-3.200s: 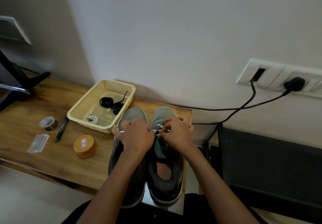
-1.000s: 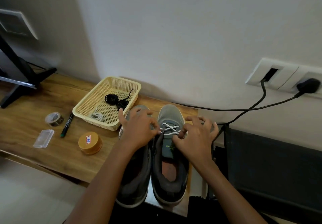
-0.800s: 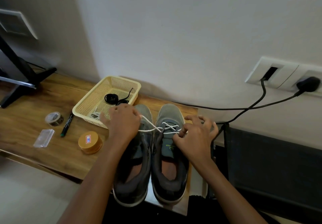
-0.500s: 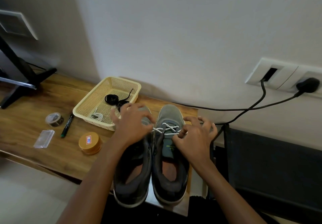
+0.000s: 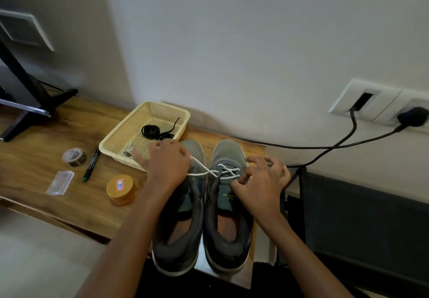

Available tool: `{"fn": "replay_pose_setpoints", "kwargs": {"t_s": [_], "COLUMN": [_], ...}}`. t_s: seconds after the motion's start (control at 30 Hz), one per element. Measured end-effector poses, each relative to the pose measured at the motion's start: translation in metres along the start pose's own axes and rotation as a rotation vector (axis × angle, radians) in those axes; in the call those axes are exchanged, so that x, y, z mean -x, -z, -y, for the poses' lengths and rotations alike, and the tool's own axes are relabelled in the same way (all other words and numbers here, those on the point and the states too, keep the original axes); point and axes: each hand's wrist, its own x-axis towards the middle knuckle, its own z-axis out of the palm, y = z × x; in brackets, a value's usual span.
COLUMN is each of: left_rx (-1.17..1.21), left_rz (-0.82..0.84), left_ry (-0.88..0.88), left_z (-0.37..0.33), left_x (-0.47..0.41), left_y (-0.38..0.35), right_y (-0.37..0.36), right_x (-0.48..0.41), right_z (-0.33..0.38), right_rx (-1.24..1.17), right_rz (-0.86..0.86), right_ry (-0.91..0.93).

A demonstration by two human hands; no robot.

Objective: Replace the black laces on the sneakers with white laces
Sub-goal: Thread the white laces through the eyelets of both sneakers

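Head view, grey sneakers (image 5: 228,154) side by side at frame centre on wooden table (image 5: 41,172), white lace (image 5: 204,173) crossed through front eyelets of the sneaker nearer frame right, left hand (image 5: 168,166) fisted round lace strands pulled taut toward frame left, right hand (image 5: 260,183) pinching lace at eyelets, other fingers spread, black laces (image 5: 150,131) coiled in yellow basket (image 5: 109,143), centre left.

Grey sneakers (image 5: 228,158), white lace (image 5: 228,170)

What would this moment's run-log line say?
stage: lacing right sneaker | left hand: holds white lace | right hand: pinches same lace | black laces: in basket

Basket (image 5: 109,143) and orange jar (image 5: 120,190) close left of sneakers (image 5: 180,249), cables (image 5: 290,146) behind right.
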Motion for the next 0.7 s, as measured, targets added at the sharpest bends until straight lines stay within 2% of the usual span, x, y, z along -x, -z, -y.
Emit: {"fn": "replay_pose_setpoints", "kwargs": {"t_s": [0.13, 0.3, 0.4, 0.7], "left_rx": [0.040, 0.023, -0.025, -0.147], "left_rz": [0.025, 0.137, 0.201, 0.233], "left_ry": [0.152, -0.151, -0.251, -0.189], "left_z": [0.000, -0.017, -0.020, -0.018], "left_x": [0.006, 0.013, 0.015, 0.013], "left_y": [0.008, 0.005, -0.004, -0.007], "right_y": [-0.001, -0.001, 0.000, 0.004], "right_x": [0.000, 0.000, 0.000, -0.001], "right_z": [-0.001, 0.000, 0.001, 0.001], "right_rx": [-0.002, 0.009, 0.020, 0.035], "right_rz": [-0.003, 0.006, 0.022, 0.008], "right_ry": [-0.006, -0.001, -0.003, -0.065]}}
